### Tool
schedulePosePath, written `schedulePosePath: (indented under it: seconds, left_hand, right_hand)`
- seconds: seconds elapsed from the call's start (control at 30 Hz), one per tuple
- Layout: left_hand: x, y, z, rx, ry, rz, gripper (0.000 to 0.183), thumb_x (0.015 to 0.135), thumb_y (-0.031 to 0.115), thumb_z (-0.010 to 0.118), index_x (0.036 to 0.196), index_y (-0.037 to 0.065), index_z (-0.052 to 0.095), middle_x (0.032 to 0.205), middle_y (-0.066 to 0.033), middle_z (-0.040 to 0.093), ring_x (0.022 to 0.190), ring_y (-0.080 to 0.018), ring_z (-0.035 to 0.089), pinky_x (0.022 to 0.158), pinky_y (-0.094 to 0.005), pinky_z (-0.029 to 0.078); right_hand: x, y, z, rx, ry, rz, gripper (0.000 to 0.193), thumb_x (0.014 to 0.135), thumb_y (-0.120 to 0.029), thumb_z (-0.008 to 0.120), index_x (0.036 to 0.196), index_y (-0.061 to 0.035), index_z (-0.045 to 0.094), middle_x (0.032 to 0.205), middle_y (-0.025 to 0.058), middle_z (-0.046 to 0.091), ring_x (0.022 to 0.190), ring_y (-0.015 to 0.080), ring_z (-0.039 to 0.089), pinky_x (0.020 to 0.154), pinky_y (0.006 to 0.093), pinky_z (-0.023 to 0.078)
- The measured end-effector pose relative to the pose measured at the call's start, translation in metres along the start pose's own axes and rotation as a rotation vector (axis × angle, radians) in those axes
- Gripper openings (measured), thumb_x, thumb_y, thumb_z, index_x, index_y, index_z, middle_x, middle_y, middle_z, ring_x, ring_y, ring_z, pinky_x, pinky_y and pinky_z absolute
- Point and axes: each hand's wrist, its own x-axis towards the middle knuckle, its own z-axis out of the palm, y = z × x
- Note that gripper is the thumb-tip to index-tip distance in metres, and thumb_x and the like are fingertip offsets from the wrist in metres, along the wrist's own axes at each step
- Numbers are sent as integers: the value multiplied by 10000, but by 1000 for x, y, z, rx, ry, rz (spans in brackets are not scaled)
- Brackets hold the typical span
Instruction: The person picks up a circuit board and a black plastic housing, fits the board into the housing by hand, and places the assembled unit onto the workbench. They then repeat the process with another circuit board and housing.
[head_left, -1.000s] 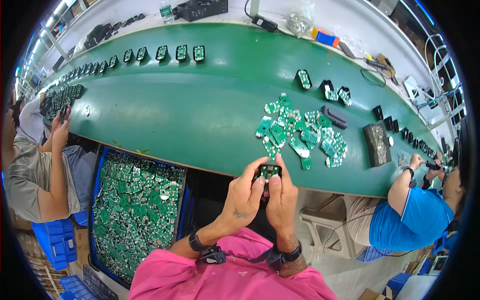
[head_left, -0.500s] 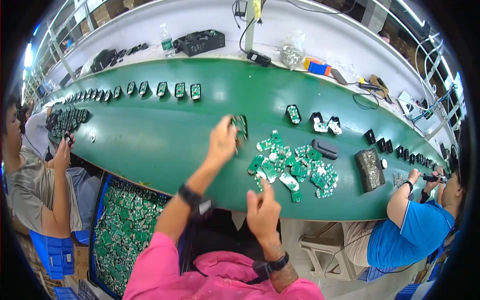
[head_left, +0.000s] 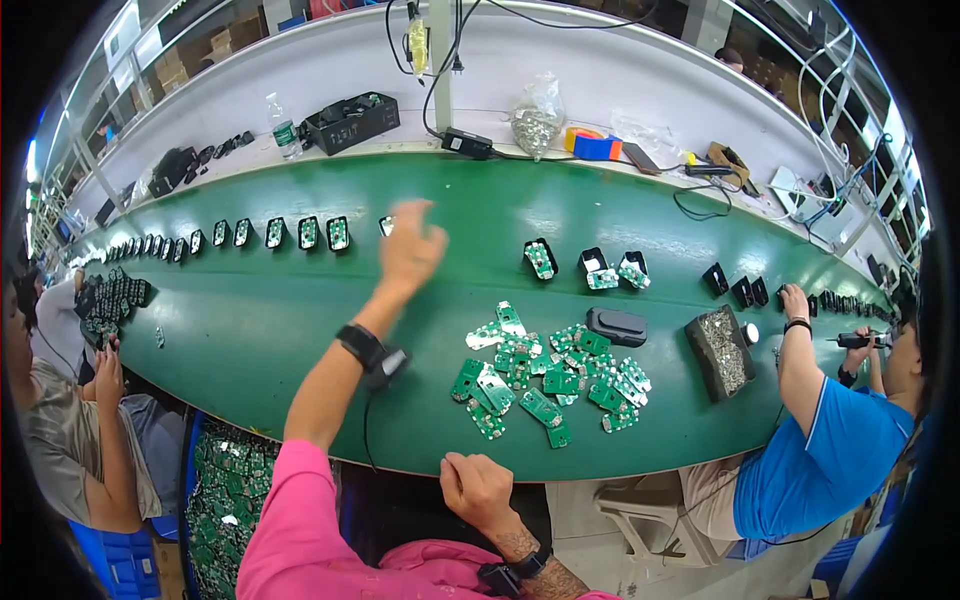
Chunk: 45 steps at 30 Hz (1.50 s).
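Observation:
My left hand (head_left: 410, 248) is over the table beside a black case with a green board in it (head_left: 386, 226), partly hidden by the hand. Its fingers look spread and somewhat blurred, with nothing seen in them. That case stands at the right end of a row of similar filled black cases (head_left: 308, 233). At the table's front edge, my right hand (head_left: 478, 490) is curled closed, and no object shows in it. Loose green circuit boards (head_left: 545, 405) lie heaped in front of me. Behind the heap, a case with a board (head_left: 540, 260) stands near two others (head_left: 600, 270).
A dark closed case (head_left: 617, 327) lies behind the heap. Right of it stands a dark box of small metal parts (head_left: 722, 355). A blue bin of boards (head_left: 235, 500) is below left. One co-worker sits left; another in a blue shirt (head_left: 800, 480) works at right.
My left hand has moved away and left, from near the heap to the row's end; the case it held now stands there. My right hand has drawn back from the boards and curled closed.

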Motion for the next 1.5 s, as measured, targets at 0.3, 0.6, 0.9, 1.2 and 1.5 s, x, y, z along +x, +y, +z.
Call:
schedulePosePath:
  seconds: [0.3,0.6,0.9,1.2,1.5]
  left_hand:
    - [-8,82,79,146,-505,61,967,631,510,830,1380,2,490,1243,-227,627,1239,-381,545,1046,-541,389]
    - [-66,123,-7,-503,-573,169,760,628,197,846,1282,-40,538,1161,-160,624,947,-233,671,884,-348,558]
    - [-201,152,-85,-489,-464,-8,730,677,120,834,1330,3,527,1257,-160,570,1077,-259,649,924,-355,557]
    - [-264,149,-120,-765,-489,-387,715,740,37,780,1387,40,477,1221,-108,583,1015,-173,659,871,-324,570]
    - [-283,153,-127,-1070,-514,-615,539,947,27,557,1467,105,435,1137,-50,572,757,-52,590,564,-205,465]
  right_hand:
    - [3,-6,-6,59,-57,25,83,823,-49,713,885,-36,660,649,69,565,575,252,591,514,373,475]
    - [57,9,-89,0,149,287,77,888,-85,676,934,-23,678,747,85,619,602,206,575,548,332,456]
    - [75,-2,-96,-163,-158,145,391,853,-88,724,1238,-50,668,1028,130,575,838,269,576,725,381,491]
    - [36,-15,-95,545,-154,767,206,892,-40,712,1074,47,670,828,51,667,653,95,639,562,219,507]
    - [15,-26,-84,307,-229,680,118,891,-52,728,919,25,643,762,19,637,586,29,537,484,201,388]
